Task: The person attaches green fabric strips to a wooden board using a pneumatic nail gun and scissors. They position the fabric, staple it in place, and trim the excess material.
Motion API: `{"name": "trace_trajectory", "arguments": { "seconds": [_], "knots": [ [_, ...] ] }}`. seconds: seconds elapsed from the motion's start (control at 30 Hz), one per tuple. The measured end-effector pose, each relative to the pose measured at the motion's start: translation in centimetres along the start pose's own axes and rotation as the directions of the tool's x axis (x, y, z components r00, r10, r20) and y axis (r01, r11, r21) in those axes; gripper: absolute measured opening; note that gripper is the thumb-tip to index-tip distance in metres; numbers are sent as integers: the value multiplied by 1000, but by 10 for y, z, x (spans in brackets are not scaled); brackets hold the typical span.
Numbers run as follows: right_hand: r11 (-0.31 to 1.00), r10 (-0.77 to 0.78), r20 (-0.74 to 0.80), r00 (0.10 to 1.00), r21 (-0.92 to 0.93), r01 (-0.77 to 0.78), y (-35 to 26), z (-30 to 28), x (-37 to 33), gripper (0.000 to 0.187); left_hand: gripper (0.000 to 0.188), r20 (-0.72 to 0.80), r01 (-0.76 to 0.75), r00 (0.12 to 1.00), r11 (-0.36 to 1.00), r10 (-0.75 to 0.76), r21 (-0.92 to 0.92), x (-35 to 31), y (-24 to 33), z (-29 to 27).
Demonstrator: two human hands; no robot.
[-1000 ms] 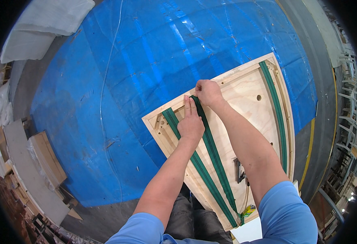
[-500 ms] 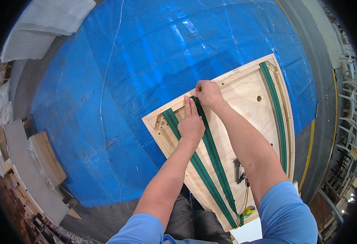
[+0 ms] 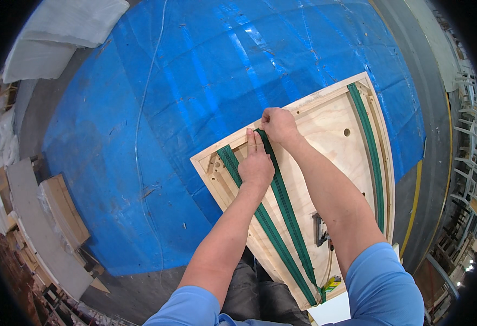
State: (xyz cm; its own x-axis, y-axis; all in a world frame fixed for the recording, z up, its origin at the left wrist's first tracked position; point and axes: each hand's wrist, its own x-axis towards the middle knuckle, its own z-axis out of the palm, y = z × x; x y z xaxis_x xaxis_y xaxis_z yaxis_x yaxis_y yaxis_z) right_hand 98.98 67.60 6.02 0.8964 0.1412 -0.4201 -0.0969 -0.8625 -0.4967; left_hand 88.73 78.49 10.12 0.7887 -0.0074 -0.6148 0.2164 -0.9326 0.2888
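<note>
A wooden frame (image 3: 325,95) with a plywood panel (image 3: 325,157) lies in front of me. Green elastic webbing straps run along it; the middle strap (image 3: 288,209) has its far end at the frame's far rail. My right hand (image 3: 279,126) is closed there, fingers curled in a pinch at that strap end; its fingertips are partly hidden. Beside it, my left hand (image 3: 256,168) lies with two fingers stretched forward onto the rail, next to the strap end. A left strap (image 3: 264,217) and a right strap (image 3: 371,146) lie along the frame's sides.
A dark staple gun (image 3: 320,230) with a hose rests on the panel by my right forearm. Blue sheeting (image 3: 102,179) covers the surface beyond, crossed by a thin hose (image 3: 141,114). Wrapped pale blocks (image 3: 67,38) stand far left, a cardboard box (image 3: 64,212) at left.
</note>
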Motion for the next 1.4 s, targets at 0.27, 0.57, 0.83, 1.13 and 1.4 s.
{"name": "trace_trajectory", "arguments": {
  "seconds": [0.27, 0.57, 0.83, 1.13, 1.4],
  "knots": [
    [1000, -10, -25, 1000, 6, 10, 5, 0, -1, 10, 49, -241, -76, 968, 996, 63, -47, 11, -11, -1],
    [993, 42, -44, 998, 110, -37, 4, -1, -5, 9, 20, -513, -247, 849, 952, 124, -178, 45, -25, -2],
    [828, 265, -272, 925, 556, -74, 6, 38, -68, 28, 19, -383, -116, 923, 969, 25, -218, 51, -19, -12],
    [702, 338, -94, 936, 688, -185, 10, 40, -62, 29, 8, -143, -180, 976, 979, 166, -98, 74, -11, -38],
    [516, 341, -75, 937, 848, -119, 69, 7, -64, 16, 19, 59, -233, 955, 859, 290, -455, 107, 28, -41]
  ]
}}
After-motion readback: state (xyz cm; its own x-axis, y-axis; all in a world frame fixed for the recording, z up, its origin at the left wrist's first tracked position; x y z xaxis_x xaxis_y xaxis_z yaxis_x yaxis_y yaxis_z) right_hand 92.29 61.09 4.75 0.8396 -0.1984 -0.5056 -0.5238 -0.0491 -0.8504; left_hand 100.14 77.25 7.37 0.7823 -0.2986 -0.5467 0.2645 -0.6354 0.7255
